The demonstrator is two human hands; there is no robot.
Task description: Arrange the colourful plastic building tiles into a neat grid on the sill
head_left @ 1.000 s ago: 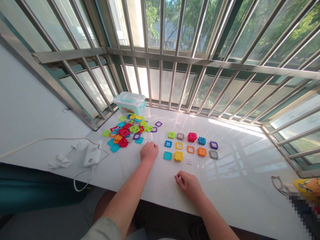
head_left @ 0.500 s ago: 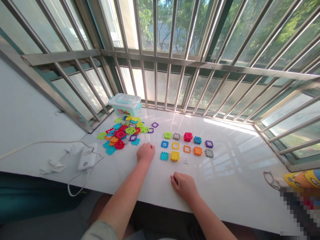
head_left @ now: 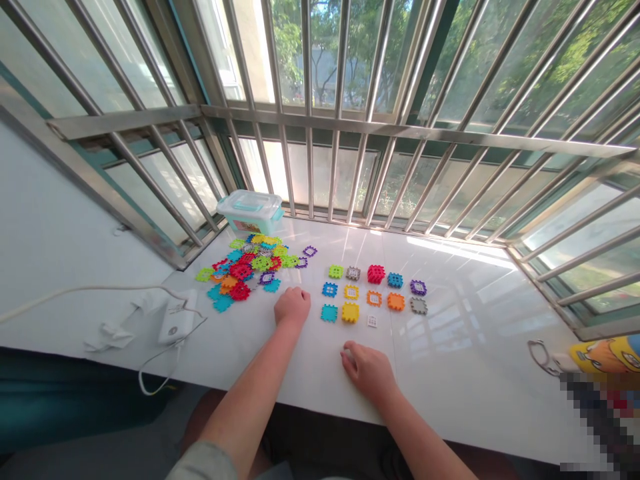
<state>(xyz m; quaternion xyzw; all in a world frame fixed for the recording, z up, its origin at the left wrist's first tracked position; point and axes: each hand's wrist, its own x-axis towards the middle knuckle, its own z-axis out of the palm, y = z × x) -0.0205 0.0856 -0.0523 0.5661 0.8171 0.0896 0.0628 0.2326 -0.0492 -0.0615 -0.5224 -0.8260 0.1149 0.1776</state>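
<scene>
**Left hand**: loosely curled, narrow, knuckles up, resting on the white windowsill; no held item visible. Just right of the loose pile and just left of the laid-out rows.

**Right hand**: narrow, fingers curled down onto the sill, nearest the 3-piece front row but apart from it. A pale spot shows at the fingertips; cannot tell whether anything is held.

**Laid-out plastic interlocking tiles**: 13 pieces in 3 rows of 5, 5 and 3, in lime, grey, red, blue, purple, yellow, orange, teal and white.

**Loose tile pile**: mixed colours, overlapping, beside the left hand.

**Plastic storage box**: teal-latched, clear lid, behind the pile, against the steel window bars.

**White power adapter**: with white cable, left of the pile.

**Wire loop**: near a yellow cartoon-printed item, at the right end of the sill.
</scene>
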